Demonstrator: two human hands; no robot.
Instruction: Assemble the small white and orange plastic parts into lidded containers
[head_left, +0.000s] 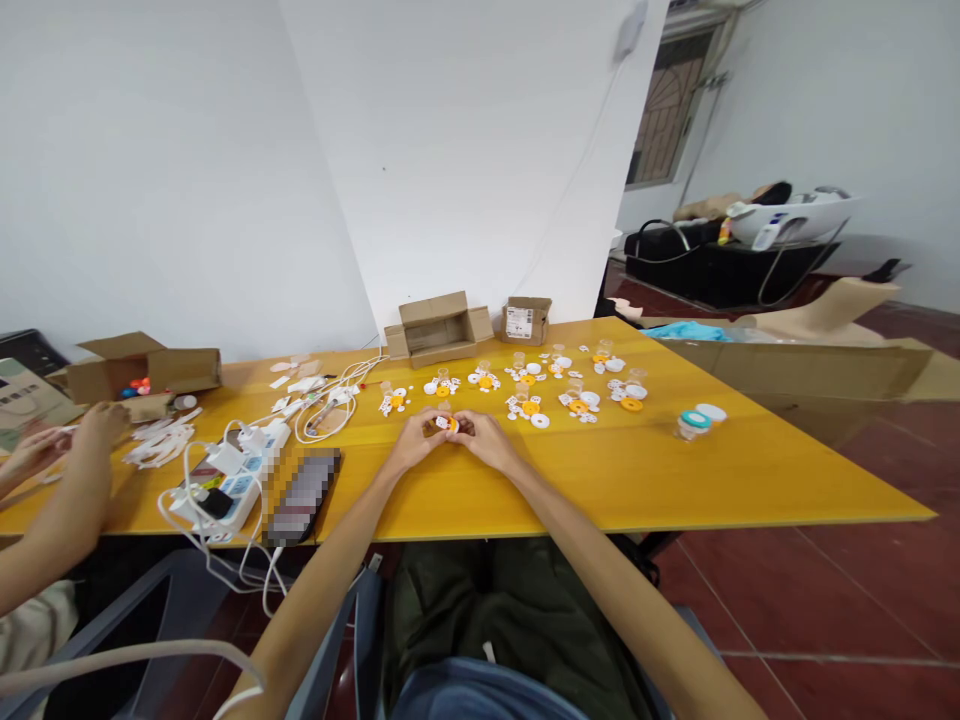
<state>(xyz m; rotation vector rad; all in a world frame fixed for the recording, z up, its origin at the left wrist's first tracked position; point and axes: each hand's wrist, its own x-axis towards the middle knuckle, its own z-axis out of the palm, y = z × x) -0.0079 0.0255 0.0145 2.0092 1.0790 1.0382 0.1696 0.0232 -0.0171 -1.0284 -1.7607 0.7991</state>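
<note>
Both hands meet over the yellow table (480, 490), near its middle. My left hand (417, 437) and my right hand (480, 438) are closed on a small white and orange piece (448, 424) held between their fingertips. Just behind it is a small clear cup (444, 407). Beyond and to the right lie several groups of clear cups, orange rings (531, 408), white discs (540, 421) and small printed white pieces. A jar with a teal ring (695, 421) stands farther right, beside a white lid (712, 411).
Open cardboard boxes (439, 335) (526, 322) stand at the back. Left are a power strip (244, 485) with cables, a phone (302, 497), another box (142, 370) and a co-worker's hands (105, 425). A large carton (787, 375) is beyond the right edge.
</note>
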